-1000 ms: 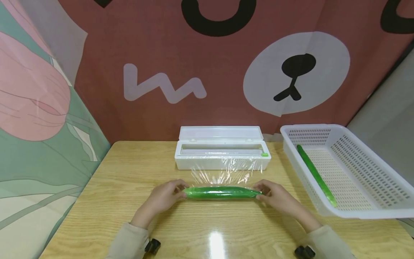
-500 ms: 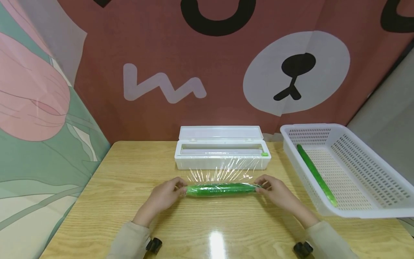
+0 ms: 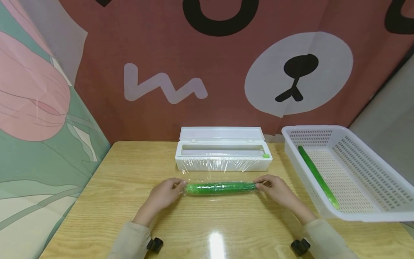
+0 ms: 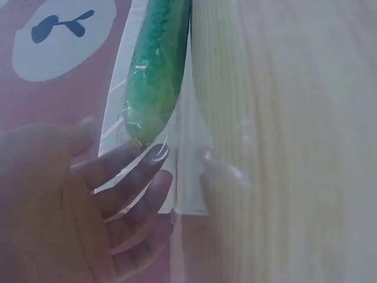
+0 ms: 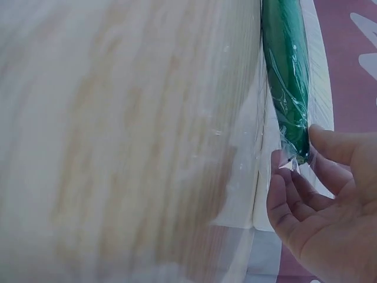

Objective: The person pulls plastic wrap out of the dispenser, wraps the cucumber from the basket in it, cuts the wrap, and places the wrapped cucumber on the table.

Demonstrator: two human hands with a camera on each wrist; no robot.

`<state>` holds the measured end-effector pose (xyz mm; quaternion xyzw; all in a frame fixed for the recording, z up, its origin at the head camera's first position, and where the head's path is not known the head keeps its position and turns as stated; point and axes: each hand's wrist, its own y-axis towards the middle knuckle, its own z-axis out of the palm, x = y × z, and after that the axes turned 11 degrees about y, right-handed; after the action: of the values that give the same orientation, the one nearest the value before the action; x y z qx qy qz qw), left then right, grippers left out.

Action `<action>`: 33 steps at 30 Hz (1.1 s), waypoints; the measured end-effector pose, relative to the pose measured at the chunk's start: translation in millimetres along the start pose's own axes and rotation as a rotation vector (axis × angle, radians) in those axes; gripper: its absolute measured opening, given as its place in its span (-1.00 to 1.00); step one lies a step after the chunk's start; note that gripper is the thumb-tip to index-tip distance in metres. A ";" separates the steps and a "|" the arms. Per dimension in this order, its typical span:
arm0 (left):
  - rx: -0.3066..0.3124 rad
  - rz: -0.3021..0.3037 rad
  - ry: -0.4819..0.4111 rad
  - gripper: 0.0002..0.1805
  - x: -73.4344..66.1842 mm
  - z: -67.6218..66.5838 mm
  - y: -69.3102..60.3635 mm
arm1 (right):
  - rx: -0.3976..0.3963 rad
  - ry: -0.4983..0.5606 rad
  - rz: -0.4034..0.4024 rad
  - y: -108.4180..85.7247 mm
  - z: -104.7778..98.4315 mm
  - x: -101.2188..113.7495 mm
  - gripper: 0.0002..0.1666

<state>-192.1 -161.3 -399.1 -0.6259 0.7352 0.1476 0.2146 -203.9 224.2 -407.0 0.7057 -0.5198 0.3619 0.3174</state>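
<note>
A green cucumber (image 3: 220, 187) in clear cling film lies crosswise on the wooden table. My left hand (image 3: 165, 194) is at its pale end; in the left wrist view the loosely bent fingertips (image 4: 158, 154) touch that end and the film, with the thumb apart. At the darker end my right hand (image 3: 275, 192) holds the tip, thumb against its side and fingers bent around the film-covered end, as the right wrist view shows. Behind the cucumber stands a white cling film box (image 3: 224, 164) with its lid raised. Film (image 3: 210, 174) stretches from it to the cucumber.
On the right stands a white perforated basket (image 3: 376, 216) with another green cucumber (image 3: 318, 176) inside. A small green slider (image 3: 265, 155) sits on the box's front right edge. A printed curtain (image 3: 161, 118) hangs behind the table (image 3: 129, 162).
The cucumber and both hands have shifted slightly away from me, closer to the film box. The cucumber appears to have rolled, and the stretch of film between is shorter.
</note>
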 end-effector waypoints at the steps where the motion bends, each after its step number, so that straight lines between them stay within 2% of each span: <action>1: 0.002 -0.001 -0.005 -0.61 0.7 -0.2 -0.2 | 0.003 0.003 -0.001 0.0 -0.4 -0.4 -0.78; 9: 0.007 0.079 0.009 -0.63 3.9 -1.3 0.2 | 0.030 0.024 -0.034 -1.8 -2.6 -3.3 -0.70; 14: -0.013 0.086 0.050 -0.67 2.4 -1.1 3.2 | 0.006 0.020 -0.033 -0.2 -1.3 -4.1 -0.70; 21: -0.051 0.008 0.039 -0.76 -1.4 -1.9 6.6 | -0.034 0.050 0.010 3.3 -0.4 -5.3 -0.65; 29: -0.066 -0.100 0.011 -0.80 -6.0 -2.8 15.5 | -0.075 0.077 0.055 12.7 -1.7 -6.2 -0.76; 33: -0.066 -0.143 0.028 -0.76 -10.1 -3.7 23.6 | -0.093 0.046 0.054 18.3 -2.9 -3.1 -0.78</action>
<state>-214.5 -150.3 -392.1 -0.6854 0.6862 0.1472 0.1938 -222.7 223.4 -406.7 0.6674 -0.5476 0.3617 0.3520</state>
